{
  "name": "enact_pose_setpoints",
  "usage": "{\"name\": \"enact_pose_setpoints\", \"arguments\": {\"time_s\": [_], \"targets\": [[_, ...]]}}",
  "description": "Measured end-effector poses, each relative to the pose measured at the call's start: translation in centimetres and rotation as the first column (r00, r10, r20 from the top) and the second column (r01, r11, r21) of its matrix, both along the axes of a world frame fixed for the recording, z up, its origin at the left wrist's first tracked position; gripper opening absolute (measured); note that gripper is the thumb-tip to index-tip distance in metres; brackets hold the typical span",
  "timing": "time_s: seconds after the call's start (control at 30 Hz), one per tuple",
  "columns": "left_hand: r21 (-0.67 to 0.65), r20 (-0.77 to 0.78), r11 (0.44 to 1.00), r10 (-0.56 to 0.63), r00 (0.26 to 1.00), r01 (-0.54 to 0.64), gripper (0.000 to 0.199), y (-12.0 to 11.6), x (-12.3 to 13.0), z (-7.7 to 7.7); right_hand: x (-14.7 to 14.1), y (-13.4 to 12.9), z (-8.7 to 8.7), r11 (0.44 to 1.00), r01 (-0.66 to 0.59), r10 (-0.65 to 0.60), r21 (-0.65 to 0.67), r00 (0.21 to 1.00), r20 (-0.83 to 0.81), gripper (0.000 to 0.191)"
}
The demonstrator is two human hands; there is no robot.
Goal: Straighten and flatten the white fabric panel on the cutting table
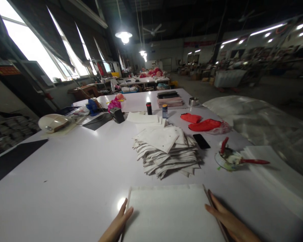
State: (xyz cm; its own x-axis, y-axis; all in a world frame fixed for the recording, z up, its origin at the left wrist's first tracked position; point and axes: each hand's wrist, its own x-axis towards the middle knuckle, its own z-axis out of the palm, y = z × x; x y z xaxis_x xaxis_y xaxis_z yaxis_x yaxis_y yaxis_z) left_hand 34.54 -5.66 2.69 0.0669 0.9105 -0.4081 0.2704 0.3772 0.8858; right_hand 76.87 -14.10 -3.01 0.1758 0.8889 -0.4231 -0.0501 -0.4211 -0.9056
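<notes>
A white rectangular panel [169, 210] with thin darker side edges lies before me at the front of the table; its near end is cut off by the picture. My left hand [121, 216] grips the left edge, thumb on the top face and fingers along the outside. On the opposite edge, my right hand [221, 210] takes hold in the same way. Just beyond the panel sits an uneven stack of white fabric pieces [166, 151], its top piece marked with small dark dots. Further back, flat white sheets [143, 118] adjoin that stack.
To the right are a phone [201, 141], a bowl of pale paste [229, 159] with red-handled tools, red cloth pieces [204, 125] and more white sheets [275, 174]. Two bottles [164, 111] stand behind the stack. Clear plastic sheeting [257, 117] bulges along the right edge.
</notes>
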Motion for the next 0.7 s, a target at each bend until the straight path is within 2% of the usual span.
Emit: {"name": "enact_pose_setpoints", "arguments": {"time_s": [0.03,0.07,0.1,0.13,0.2,0.23,0.3,0.37,0.43,0.47,0.53,0.6,0.7], "targets": [[0.140,-0.198,0.990,0.015,0.980,0.013,0.097,0.2,0.3,0.4,-0.2,0.3,0.3,0.999,0.035,-0.035,0.006,0.994,0.104,0.115],[0.288,-0.396,0.954,0.044,0.917,0.079,0.093,0.3,0.8,0.8,-0.5,0.6,0.6,0.995,0.084,-0.093,0.051,0.967,0.237,0.114],[0.411,-0.561,0.890,0.078,0.824,0.195,0.085,0.3,1.5,1.4,-0.9,0.9,1.1,0.983,0.118,-0.164,0.141,0.907,0.388,0.111],[0.487,-0.676,0.805,0.101,0.730,0.340,0.076,0.2,2.3,2.0,-1.5,1.2,1.6,0.959,0.105,-0.234,0.262,0.813,0.533,0.105],[0.514,-0.815,0.592,0.113,0.568,0.620,0.060,-0.1,4.5,2.9,-3.5,1.6,2.9,0.888,-0.082,-0.324,0.452,0.586,0.743,0.085],[0.491,-0.857,0.484,0.117,0.503,0.724,0.058,-0.4,5.7,3.1,-4.9,1.8,3.5,0.853,-0.211,-0.333,0.478,0.485,0.809,0.072],[0.428,-0.903,0.310,0.123,0.411,0.849,0.062,-0.8,8.1,2.7,-8.2,2.1,4.2,0.792,-0.434,-0.297,0.429,0.340,0.892,0.058],[0.383,-0.923,0.201,0.127,0.364,0.902,0.066,-0.8,9.9,1.3,-11.5,2.5,3.7,0.739,-0.585,-0.211,0.334,0.271,0.939,0.063],[0.351,-0.935,0.147,0.116,0.336,0.925,0.069,-0.6,10.7,-0.6,-13.6,3.1,2.3,0.689,-0.682,-0.109,0.246,0.237,0.965,0.070],[0.340,-0.939,0.142,0.106,0.327,0.930,0.069,-0.5,10.9,-1.4,-14.1,3.3,1.5,0.678,-0.703,-0.068,0.213,0.229,0.971,0.071],[0.327,-0.945,0.166,0.081,0.318,0.930,0.069,-0.2,10.8,-2.4,-13.9,3.6,0.2,0.693,-0.699,-0.020,0.176,0.226,0.974,0.069],[0.328,-0.945,0.201,0.067,0.321,0.923,0.069,0.0,10.4,-2.6,-12.5,3.5,-0.4,0.730,-0.664,-0.007,0.164,0.232,0.973,0.068],[0.348,-0.938,0.239,0.091,0.336,0.907,0.072,0.4,9.4,-2.0,-9.8,3.0,-0.4,0.776,-0.606,-0.030,0.174,0.241,0.970,0.069]]}}
